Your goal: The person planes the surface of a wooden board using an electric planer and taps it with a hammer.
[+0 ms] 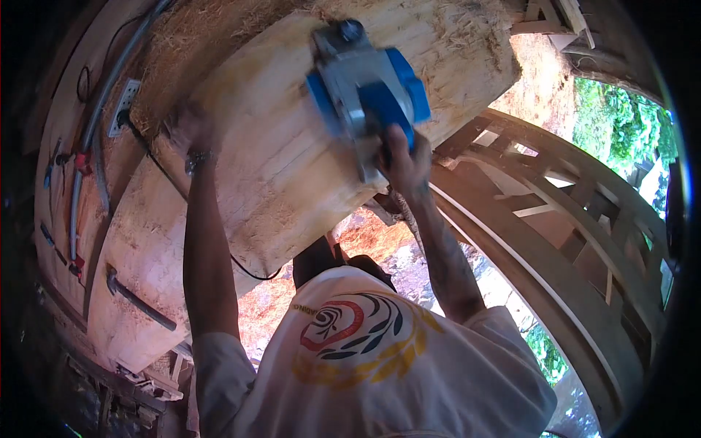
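A blue and grey power planer (369,95) rests on a large pale wooden slab (270,146), slightly blurred. My right hand (405,162) is wrapped round its rear handle, the thumb on top. Over at the slab's left side is my left hand (191,131), smeared by motion, with a metal watch band on the wrist; its fingers cannot be made out. Wood shavings (467,36) lie across the far part of the slab.
A power socket (126,108) with a black plug and cable (164,171) is at the left. Beyond it lie clamps (82,164) and a hammer-like tool (139,298). A slatted wooden frame (540,241) stands at the right.
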Motion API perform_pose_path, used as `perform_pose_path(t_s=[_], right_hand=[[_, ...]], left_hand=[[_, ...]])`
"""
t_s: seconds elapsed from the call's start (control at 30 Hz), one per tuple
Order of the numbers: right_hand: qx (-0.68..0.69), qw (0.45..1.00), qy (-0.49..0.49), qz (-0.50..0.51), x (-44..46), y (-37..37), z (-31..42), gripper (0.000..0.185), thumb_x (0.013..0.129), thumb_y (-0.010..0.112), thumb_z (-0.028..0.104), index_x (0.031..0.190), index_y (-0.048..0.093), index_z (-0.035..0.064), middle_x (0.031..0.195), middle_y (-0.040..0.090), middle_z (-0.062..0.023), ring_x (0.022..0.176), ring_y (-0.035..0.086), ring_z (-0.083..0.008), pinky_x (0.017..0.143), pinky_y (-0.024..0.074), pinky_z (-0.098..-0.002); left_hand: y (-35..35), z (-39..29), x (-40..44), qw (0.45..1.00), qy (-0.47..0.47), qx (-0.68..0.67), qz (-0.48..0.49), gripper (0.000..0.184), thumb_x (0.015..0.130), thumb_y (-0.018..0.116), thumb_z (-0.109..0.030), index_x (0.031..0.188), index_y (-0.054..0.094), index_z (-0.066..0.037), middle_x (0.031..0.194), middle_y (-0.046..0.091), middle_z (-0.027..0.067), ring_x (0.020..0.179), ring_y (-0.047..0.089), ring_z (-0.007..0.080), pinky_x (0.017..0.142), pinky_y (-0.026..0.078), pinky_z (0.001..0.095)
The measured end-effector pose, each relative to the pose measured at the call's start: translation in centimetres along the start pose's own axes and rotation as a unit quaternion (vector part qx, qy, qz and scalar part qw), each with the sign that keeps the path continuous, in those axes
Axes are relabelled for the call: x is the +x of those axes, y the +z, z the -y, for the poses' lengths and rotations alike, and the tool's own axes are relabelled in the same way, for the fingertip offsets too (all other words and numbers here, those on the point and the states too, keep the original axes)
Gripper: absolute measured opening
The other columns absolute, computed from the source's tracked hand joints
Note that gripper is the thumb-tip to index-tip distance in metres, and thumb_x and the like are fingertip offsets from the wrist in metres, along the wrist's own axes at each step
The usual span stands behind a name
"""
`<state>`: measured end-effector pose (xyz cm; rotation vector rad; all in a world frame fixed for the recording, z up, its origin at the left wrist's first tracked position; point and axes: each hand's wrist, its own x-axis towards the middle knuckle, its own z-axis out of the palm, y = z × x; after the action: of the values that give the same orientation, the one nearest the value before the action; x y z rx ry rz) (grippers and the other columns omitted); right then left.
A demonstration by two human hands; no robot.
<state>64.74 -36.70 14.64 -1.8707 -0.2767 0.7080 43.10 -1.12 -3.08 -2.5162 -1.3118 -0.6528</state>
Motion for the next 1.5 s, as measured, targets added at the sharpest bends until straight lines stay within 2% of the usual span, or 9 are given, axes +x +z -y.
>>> perform_pose_path(t_s=[0.23, 0.47, 0.57, 0.67, 1.03, 1.2, 1.33, 1.37, 1.5], right_hand=[[0.006, 0.989, -0.145, 0.037, 10.7, 4.6, 5.0, 0.051, 0.101, 0.063, 0.053, 0.083, 0.061, 0.0059, 0.062, 0.055, 0.0014, 0.053, 0.051, -0.0068, 0.048, 0.0389, -0.0257], [0.015, 0.999, 0.023, 0.026, -5.9, -10.2, -4.2, 0.037, 0.101, 0.064, 0.034, 0.103, 0.069, -0.0027, 0.071, 0.062, -0.0001, 0.065, 0.054, -0.0079, 0.055, 0.0428, -0.0282], [0.011, 0.999, -0.002, 0.048, -12.9, -16.8, -9.2, 0.043, 0.102, 0.061, 0.044, 0.101, 0.065, 0.0011, 0.065, 0.054, 0.0038, 0.058, 0.048, -0.0047, 0.051, 0.0351, -0.0253], [-0.010, 0.998, 0.010, 0.063, -13.6, -18.5, -9.8, 0.054, 0.100, 0.059, 0.052, 0.103, 0.064, -0.0015, 0.064, 0.055, 0.0028, 0.058, 0.052, -0.0064, 0.050, 0.0367, -0.0272], [0.000, 0.993, -0.023, 0.118, 3.9, -9.0, -1.3, 0.049, 0.100, 0.062, 0.047, 0.094, 0.066, -0.0018, 0.060, 0.056, -0.0033, 0.057, 0.054, -0.0122, 0.050, 0.0403, -0.0335], [-0.014, 0.984, -0.150, 0.097, 14.4, -1.8, 4.2, 0.056, 0.099, 0.063, 0.057, 0.073, 0.058, 0.0083, 0.057, 0.053, 0.0020, 0.049, 0.051, -0.0083, 0.045, 0.0389, -0.0266], [-0.001, 0.946, -0.317, 0.069, 17.9, -0.2, 6.6, 0.029, 0.099, 0.066, 0.030, 0.101, 0.070, 0.0011, 0.074, 0.067, -0.0055, 0.070, 0.065, -0.0189, 0.063, 0.0522, -0.0400], [-0.069, 0.961, -0.260, 0.063, 16.5, -1.2, 6.7, 0.054, 0.099, 0.064, 0.049, 0.100, 0.073, -0.0040, 0.081, 0.073, -0.0200, 0.077, 0.069, -0.0254, 0.074, 0.0539, -0.0429], [-0.071, 0.989, -0.099, 0.088, 7.3, -8.4, 2.9, 0.055, 0.101, 0.061, 0.052, 0.073, 0.061, 0.0053, 0.057, 0.053, 0.0000, 0.054, 0.053, -0.0096, 0.050, 0.0406, -0.0305]], left_hand=[[1.4, 1.2, -0.4, 0.992, -0.068, -0.074, 0.077, 0.038, 0.101, 0.051, -0.035, 0.121, 0.074, -0.012, 0.127, 0.071, 0.0157, 0.119, 0.065, 0.0357, 0.109, 0.044, 0.0534], [8.7, 3.7, -1.8, 0.999, 0.002, -0.007, 0.049, 0.040, 0.101, 0.053, -0.039, 0.126, 0.071, -0.015, 0.132, 0.068, 0.0145, 0.125, 0.061, 0.0360, 0.111, 0.042, 0.0555], [5.6, -4.4, 1.3, 0.988, -0.061, 0.013, 0.140, 0.047, 0.101, 0.052, -0.042, 0.136, 0.063, -0.014, 0.133, 0.065, 0.0193, 0.126, 0.058, 0.0411, 0.117, 0.035, 0.0547], [0.8, -14.7, 4.6, 0.997, -0.021, -0.080, -0.001, 0.055, 0.100, 0.051, -0.045, 0.141, 0.057, -0.009, 0.137, 0.061, 0.0230, 0.130, 0.054, 0.0429, 0.119, 0.033, 0.0545], [-1.7, -18.9, 6.5, 0.992, -0.075, -0.056, 0.084, 0.054, 0.101, 0.051, -0.047, 0.141, 0.058, -0.013, 0.142, 0.060, 0.0167, 0.136, 0.051, 0.0366, 0.120, 0.029, 0.0573], [-1.0, -18.4, 6.3, 0.992, -0.074, -0.070, 0.071, 0.049, 0.100, 0.052, -0.046, 0.138, 0.062, -0.015, 0.142, 0.061, 0.0142, 0.136, 0.052, 0.0351, 0.120, 0.030, 0.0553], [-1.1, -18.2, 6.4, 0.989, -0.075, -0.075, 0.105, 0.049, 0.103, 0.048, -0.046, 0.141, 0.059, -0.016, 0.145, 0.059, 0.0147, 0.136, 0.051, 0.0361, 0.120, 0.029, 0.0550], [-1.2, -18.1, 6.6, 0.987, -0.073, -0.082, 0.117, 0.050, 0.104, 0.047, -0.046, 0.143, 0.057, -0.017, 0.146, 0.058, 0.0154, 0.136, 0.050, 0.0367, 0.119, 0.028, 0.0549], [-1.4, -18.1, 6.4, 0.989, -0.073, -0.076, 0.108, 0.050, 0.102, 0.048, -0.043, 0.143, 0.057, -0.017, 0.144, 0.060, 0.0152, 0.136, 0.051, 0.0363, 0.121, 0.028, 0.0542]])
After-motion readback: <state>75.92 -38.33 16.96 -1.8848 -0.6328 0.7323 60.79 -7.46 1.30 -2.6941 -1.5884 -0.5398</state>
